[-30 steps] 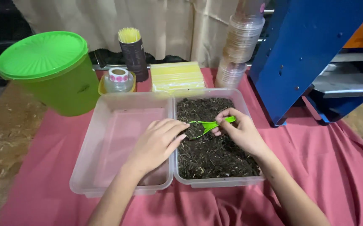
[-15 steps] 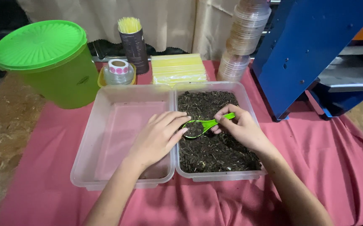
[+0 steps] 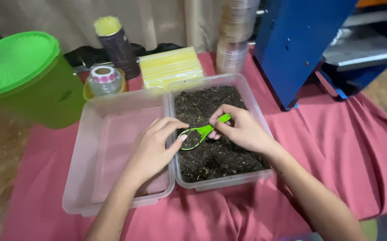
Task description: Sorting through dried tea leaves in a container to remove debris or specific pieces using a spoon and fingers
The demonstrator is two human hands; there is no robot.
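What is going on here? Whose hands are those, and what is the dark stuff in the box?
The camera sits on a person's head and looks down, so you see that person's own two bare hands. There is no machine.

The right hand holds a small green spoon by its handle. The fingertips of the left hand touch the spoon's bowl.

The spoon is over a clear plastic box filled with dark, crumbly stuff that looks like soil. Next to it is a second clear box with nothing much in it.

Both boxes sit on a red cloth. Behind them are a big green tub with a lid, a roll of stickers and a stack of yellow sheets.
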